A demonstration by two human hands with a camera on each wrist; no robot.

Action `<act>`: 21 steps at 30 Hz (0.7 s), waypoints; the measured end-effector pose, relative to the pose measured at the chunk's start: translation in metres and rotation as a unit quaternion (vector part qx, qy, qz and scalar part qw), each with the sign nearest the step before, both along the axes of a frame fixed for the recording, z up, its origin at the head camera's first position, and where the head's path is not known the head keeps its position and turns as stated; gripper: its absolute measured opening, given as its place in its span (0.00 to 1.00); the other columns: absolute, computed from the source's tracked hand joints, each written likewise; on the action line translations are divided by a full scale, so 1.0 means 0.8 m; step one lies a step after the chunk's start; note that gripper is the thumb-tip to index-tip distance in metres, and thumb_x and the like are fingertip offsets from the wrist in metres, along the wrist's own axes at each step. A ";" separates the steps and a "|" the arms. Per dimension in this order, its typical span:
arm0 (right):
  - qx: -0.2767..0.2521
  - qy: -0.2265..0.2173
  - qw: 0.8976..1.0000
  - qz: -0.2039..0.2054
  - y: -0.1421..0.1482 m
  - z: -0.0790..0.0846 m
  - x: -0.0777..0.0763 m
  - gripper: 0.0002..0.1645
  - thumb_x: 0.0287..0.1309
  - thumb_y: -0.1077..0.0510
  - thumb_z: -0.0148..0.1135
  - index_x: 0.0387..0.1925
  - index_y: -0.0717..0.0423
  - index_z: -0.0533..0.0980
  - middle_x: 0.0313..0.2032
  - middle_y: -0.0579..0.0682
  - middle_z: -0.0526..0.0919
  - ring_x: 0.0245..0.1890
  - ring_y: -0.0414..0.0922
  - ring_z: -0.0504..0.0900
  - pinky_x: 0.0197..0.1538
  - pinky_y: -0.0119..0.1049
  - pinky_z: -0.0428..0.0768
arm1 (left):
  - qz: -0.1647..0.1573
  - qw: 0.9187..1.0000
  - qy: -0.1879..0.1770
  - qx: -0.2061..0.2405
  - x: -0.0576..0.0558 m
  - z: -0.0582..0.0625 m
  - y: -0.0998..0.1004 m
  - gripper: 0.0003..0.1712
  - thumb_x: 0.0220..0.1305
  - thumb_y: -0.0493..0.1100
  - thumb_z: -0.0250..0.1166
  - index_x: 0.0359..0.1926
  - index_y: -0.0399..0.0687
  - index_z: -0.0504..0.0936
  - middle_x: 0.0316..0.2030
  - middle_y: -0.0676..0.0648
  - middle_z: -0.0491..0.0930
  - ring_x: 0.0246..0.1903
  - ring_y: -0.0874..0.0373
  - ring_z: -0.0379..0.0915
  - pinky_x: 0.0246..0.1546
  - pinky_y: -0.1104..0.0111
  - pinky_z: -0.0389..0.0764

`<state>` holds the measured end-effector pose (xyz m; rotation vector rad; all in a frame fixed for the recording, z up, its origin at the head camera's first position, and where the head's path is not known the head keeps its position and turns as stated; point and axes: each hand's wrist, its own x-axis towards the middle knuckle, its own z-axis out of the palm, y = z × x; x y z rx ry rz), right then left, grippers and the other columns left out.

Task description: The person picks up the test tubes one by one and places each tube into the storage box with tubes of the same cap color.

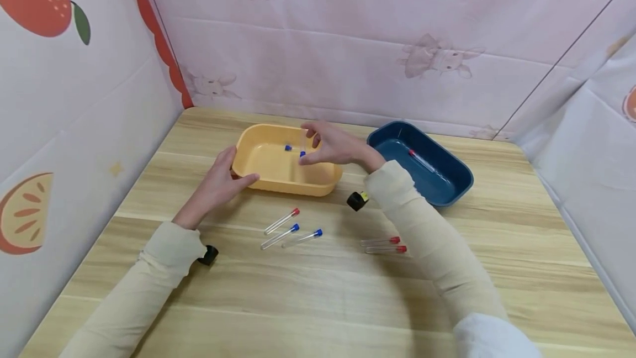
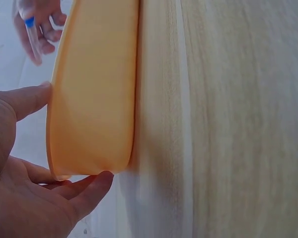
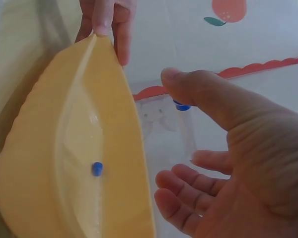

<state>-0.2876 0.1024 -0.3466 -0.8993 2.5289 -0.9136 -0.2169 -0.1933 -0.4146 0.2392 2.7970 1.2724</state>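
Note:
My left hand [image 1: 220, 184] grips the left end of a yellow plastic bin [image 1: 293, 187], thumb on the near rim and fingers around the outer wall. Over the bin's right half, my right hand [image 1: 335, 145] holds a clear test tube with a blue cap [image 3: 186, 129] between thumb and index finger. The thumb is at the cap and the index finger at the other end; the remaining fingers are loosely bent. Inside the bin, another blue cap [image 3: 97, 169] shows on the floor; any tube attached to it is too faint to see.
A dark blue bin [image 1: 449, 198] at the right holds a red-capped tube [image 1: 422, 162]. On the wooden table [image 1: 298, 308] before the yellow bin lie a red-capped tube [image 1: 281, 221] and two blue-capped tubes [image 1: 280, 237]. Two red-capped tubes [image 1: 385, 249] lie near my right forearm.

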 end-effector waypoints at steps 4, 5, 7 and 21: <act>-0.008 -0.006 1.000 0.009 -0.018 -0.010 -0.012 0.57 0.57 0.44 0.76 0.77 0.62 0.58 0.65 0.63 0.71 0.59 0.56 0.74 0.57 0.45 0.80 | -0.003 1.000 0.006 0.005 0.000 -0.001 -0.001 0.55 0.70 0.47 0.69 0.81 0.33 0.44 0.77 0.30 0.48 0.73 0.35 0.56 0.73 0.46 0.60; -0.009 -0.005 1.000 0.011 -0.022 -0.012 -0.015 0.57 0.57 0.44 0.77 0.77 0.63 0.58 0.64 0.63 0.71 0.59 0.57 0.74 0.57 0.45 0.80 | -0.004 1.000 0.008 0.007 0.000 -0.001 -0.001 0.54 0.70 0.47 0.69 0.81 0.33 0.44 0.77 0.29 0.48 0.72 0.35 0.56 0.73 0.46 0.61; -0.009 -0.001 1.000 0.017 -0.030 -0.019 -0.022 0.57 0.56 0.45 0.77 0.77 0.65 0.58 0.63 0.64 0.72 0.58 0.58 0.75 0.57 0.45 0.80 | -0.007 1.000 0.011 0.011 0.000 -0.002 -0.001 0.54 0.70 0.46 0.70 0.81 0.32 0.44 0.77 0.29 0.49 0.71 0.36 0.58 0.73 0.46 0.62; 0.031 0.001 0.999 0.026 -0.069 -0.057 -0.041 0.57 0.57 0.44 0.77 0.76 0.65 0.59 0.65 0.64 0.72 0.58 0.55 0.77 0.59 0.42 0.80 | -0.024 0.998 0.030 0.041 0.002 -0.004 -0.001 0.50 0.70 0.43 0.70 0.80 0.33 0.49 0.72 0.29 0.55 0.61 0.37 0.68 0.63 0.46 0.75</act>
